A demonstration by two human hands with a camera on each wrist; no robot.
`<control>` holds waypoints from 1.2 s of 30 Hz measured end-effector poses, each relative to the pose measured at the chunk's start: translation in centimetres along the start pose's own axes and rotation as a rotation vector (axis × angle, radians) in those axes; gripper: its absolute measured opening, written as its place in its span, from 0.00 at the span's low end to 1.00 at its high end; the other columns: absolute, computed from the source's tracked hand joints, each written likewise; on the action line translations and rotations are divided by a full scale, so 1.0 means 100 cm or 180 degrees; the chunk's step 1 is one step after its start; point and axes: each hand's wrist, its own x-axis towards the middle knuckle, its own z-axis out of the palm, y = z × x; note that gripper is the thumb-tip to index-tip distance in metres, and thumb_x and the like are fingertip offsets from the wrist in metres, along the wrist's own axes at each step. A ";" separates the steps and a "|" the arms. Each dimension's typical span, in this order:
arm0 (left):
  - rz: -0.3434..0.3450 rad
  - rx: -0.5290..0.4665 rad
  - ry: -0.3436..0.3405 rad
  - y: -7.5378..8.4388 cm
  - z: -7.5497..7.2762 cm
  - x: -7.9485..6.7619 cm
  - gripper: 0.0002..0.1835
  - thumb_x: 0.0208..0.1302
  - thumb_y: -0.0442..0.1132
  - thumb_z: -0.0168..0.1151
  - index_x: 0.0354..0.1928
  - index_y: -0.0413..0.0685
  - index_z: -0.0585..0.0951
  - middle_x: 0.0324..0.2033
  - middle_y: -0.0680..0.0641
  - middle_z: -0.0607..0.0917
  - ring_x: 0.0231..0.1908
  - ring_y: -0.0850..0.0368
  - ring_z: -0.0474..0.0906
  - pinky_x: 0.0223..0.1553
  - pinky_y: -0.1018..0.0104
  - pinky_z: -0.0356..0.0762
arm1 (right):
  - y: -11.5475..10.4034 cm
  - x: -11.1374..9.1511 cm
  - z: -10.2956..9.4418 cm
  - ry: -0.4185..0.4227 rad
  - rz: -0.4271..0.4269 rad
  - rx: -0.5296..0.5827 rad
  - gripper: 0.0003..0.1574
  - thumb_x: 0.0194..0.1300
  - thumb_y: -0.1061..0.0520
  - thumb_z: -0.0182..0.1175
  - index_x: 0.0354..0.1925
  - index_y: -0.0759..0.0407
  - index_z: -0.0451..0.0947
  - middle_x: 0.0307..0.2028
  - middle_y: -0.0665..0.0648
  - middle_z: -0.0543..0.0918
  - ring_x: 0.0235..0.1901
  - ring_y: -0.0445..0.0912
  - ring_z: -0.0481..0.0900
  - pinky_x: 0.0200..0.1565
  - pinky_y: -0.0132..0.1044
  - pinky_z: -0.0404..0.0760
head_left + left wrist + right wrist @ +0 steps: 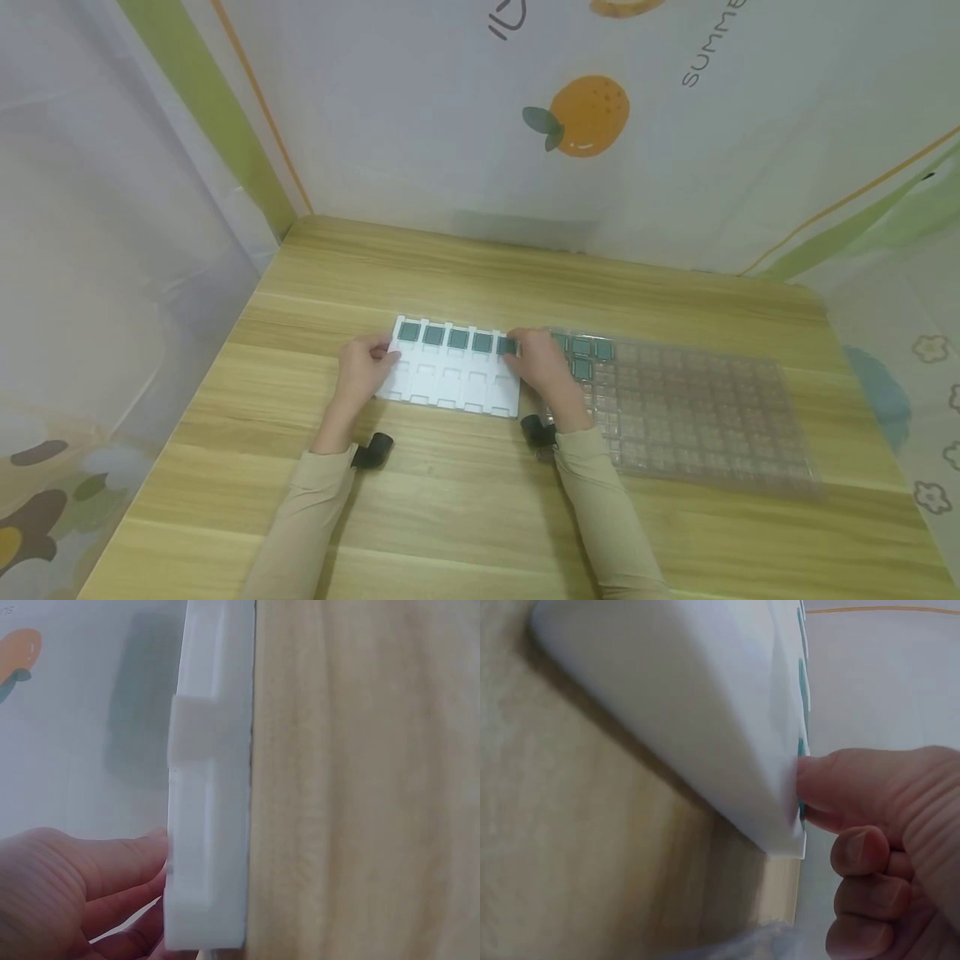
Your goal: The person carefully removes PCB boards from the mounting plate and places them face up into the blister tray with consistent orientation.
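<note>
A white plastic tray (427,383) with two rows of pockets lies across the middle of the wooden table. Several square green chips (458,339) fill its far row, while the near row's pockets hold nothing. My left hand (363,362) grips the tray's left end, thumb on top. At the right end, my right hand (546,362) pinches the tray beside the last chip and partly covers it. Seen from the right wrist, the thumb (840,780) presses the tray's edge and the other fingers are curled. Whether the tray touches the tabletop all along is unclear.
Right of the white tray lies a large clear plastic tray (705,408) with many pockets. A few green chips (581,369) sit in its far left corner, partly behind my right hand. A printed curtain (420,167) hangs along the table's back edge.
</note>
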 end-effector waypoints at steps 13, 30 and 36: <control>-0.0075 -0.0019 -0.0014 -0.001 0.001 0.000 0.16 0.58 0.26 0.61 0.48 0.23 0.77 0.39 0.28 0.81 0.40 0.37 0.80 0.43 0.51 0.80 | 0.002 0.002 0.004 0.0020 0.0077 -0.0025 0.22 0.55 0.61 0.64 0.49 0.64 0.78 0.31 0.59 0.82 0.23 0.46 0.73 0.31 0.37 0.78; -0.0022 0.0018 0.0015 -0.001 0.002 0.000 0.16 0.57 0.27 0.61 0.47 0.24 0.77 0.38 0.28 0.81 0.39 0.38 0.80 0.42 0.52 0.81 | 0.003 0.004 0.001 0.0008 0.0035 0.0037 0.23 0.52 0.63 0.66 0.49 0.65 0.78 0.31 0.59 0.82 0.25 0.46 0.74 0.27 0.34 0.77; -0.0043 0.0010 0.0007 0.000 0.001 0.000 0.16 0.58 0.26 0.61 0.47 0.24 0.77 0.39 0.28 0.81 0.40 0.38 0.80 0.43 0.52 0.81 | 0.004 0.003 -0.002 0.0019 -0.0003 0.0077 0.23 0.52 0.63 0.66 0.49 0.67 0.77 0.27 0.58 0.82 0.22 0.44 0.74 0.25 0.32 0.76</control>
